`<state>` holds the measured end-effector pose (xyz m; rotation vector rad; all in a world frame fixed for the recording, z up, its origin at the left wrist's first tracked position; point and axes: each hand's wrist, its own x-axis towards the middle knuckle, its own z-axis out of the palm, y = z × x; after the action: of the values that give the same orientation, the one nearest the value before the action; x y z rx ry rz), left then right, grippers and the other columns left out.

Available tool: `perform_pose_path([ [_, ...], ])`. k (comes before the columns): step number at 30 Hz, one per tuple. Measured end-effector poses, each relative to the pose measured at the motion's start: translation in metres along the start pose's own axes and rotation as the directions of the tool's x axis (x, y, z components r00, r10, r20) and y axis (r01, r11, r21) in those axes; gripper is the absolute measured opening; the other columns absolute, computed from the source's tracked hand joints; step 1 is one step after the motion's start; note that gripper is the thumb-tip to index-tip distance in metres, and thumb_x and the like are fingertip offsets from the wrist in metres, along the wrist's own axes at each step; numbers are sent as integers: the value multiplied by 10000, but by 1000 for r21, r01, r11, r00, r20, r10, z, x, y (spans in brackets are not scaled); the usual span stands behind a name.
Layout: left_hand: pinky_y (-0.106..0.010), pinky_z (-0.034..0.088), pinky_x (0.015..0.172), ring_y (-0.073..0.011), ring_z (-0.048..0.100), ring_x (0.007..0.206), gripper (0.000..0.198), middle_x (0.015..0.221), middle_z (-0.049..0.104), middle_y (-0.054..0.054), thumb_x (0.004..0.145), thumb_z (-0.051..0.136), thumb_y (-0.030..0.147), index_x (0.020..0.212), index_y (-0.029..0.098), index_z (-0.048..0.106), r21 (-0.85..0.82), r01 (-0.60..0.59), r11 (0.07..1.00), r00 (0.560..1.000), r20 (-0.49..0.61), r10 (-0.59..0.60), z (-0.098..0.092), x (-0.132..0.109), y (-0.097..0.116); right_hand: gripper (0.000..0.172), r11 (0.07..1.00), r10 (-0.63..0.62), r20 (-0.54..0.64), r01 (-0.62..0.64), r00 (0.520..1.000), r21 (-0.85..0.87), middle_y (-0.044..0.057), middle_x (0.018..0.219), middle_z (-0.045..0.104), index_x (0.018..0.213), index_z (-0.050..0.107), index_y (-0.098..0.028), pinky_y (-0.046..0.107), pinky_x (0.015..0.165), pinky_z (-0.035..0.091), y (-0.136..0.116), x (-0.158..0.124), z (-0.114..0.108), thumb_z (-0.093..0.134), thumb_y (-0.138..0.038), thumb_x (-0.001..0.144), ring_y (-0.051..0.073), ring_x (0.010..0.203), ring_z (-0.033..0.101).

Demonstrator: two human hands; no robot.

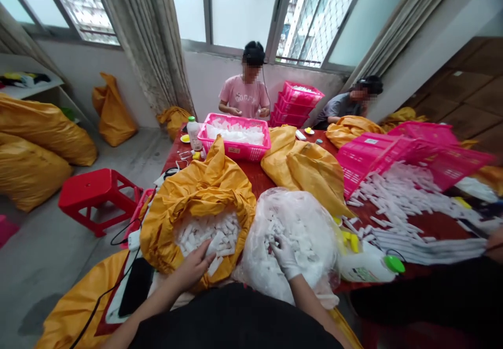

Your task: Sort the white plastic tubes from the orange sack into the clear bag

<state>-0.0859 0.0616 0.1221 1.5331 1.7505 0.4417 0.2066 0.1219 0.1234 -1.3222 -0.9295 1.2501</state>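
Head view: the left hand [192,268] lies open, its grip released, fingers spread on short white oblong plastic pieces [206,233] heaped in a yellow woven sack [161,233], their long axes pointing every way. The right hand [285,257], in a thin white glove, dips into more pieces inside a clear plastic bag [310,244] just beside the sack; whether its grip holds one, I cannot tell. A white bottle with a green cap [367,266] lies against the bag on the red table [255,181], and a pink plastic basket [236,150] stands beyond the sack.

pink T-shirt [244,97]: chest lettering too blurred to read | green-capped white bottle [367,266]: label too small to read
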Motion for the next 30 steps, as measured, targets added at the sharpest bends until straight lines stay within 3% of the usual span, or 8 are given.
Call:
perform_pose_path([
  [4, -322, 401, 1002, -254, 524, 1175, 465, 1287, 580, -86, 885, 391, 409, 1273, 171, 487, -154, -138, 978, 990, -53, 131, -6, -17, 31, 374, 996, 75, 215, -82, 974, 23, -32, 688, 576, 1050, 556, -249, 190, 375, 382, -17, 9, 40, 695, -397, 736, 72, 430, 447],
  [8, -288, 437, 940, -245, 573, 1079, 414, 1199, 622, -103, 890, 393, 390, 1218, 177, 526, -150, -291, 945, 955, 4, 295, -12, -20, 53, 448, 939, 114, 380, -224, 918, 261, -92, 642, 527, 1036, 459, -302, 137, 330, 272, -50, 0, 85, 723, -406, 688, 19, 353, 316],
  [13, -288, 451, 887, -243, 591, 990, 381, 1114, 643, -94, 874, 409, 400, 1146, 182, 562, -220, -320, 922, 936, 78, 343, -20, -20, 63, 361, 938, -19, 342, -101, 940, 330, -78, 653, 534, 867, 508, -260, 164, 424, 397, -67, -21, 118, 778, -307, 633, 55, 471, 465],
  [15, -296, 457, 875, -252, 587, 978, 416, 1089, 648, -94, 869, 389, 447, 1103, 160, 580, -291, -300, 908, 932, 113, 344, -21, -21, 64, 274, 956, -112, 327, 12, 938, 294, -38, 723, 567, 797, 553, -227, 193, 531, 461, -59, -30, 121, 766, -323, 653, 84, 603, 536],
  [18, -284, 482, 817, -246, 599, 924, 488, 1035, 662, -88, 863, 350, 509, 1078, 139, 584, -349, -289, 892, 922, 151, 357, -19, -23, 63, 216, 970, -119, 319, 41, 940, 240, 3, 844, 604, 816, 600, -215, 202, 440, 407, -46, -42, 117, 670, -408, 748, 63, 506, 472],
  [22, -276, 443, 863, -236, 570, 971, 437, 1058, 647, -64, 867, 396, 495, 1099, 171, 575, -370, -287, 884, 919, 155, 364, -15, -24, 61, 233, 969, -181, 116, 157, 977, 193, 30, 962, 621, 883, 631, -221, 213, 436, 400, -38, -47, 107, 706, -366, 716, 70, 523, 488],
  [26, -297, 393, 881, -228, 524, 949, 406, 1012, 620, -56, 845, 463, 520, 1038, 185, 587, -494, -227, 839, 927, 155, 343, -11, -23, 58, 248, 981, -88, 143, 61, 986, 185, -1, 784, 636, 866, 661, -222, 226, 482, 439, -35, -47, 101, 747, -334, 663, 96, 553, 527],
  [30, -250, 415, 627, -157, 499, 672, 521, 748, 572, -22, 828, 403, 631, 948, 153, 572, -632, -104, 768, 885, 294, 361, -1, -24, 51, 245, 948, -50, 96, 17, 994, 318, -27, 775, 668, 823, 673, -248, 240, 586, 499, -29, -53, 99, 777, -344, 623, 108, 630, 591],
])
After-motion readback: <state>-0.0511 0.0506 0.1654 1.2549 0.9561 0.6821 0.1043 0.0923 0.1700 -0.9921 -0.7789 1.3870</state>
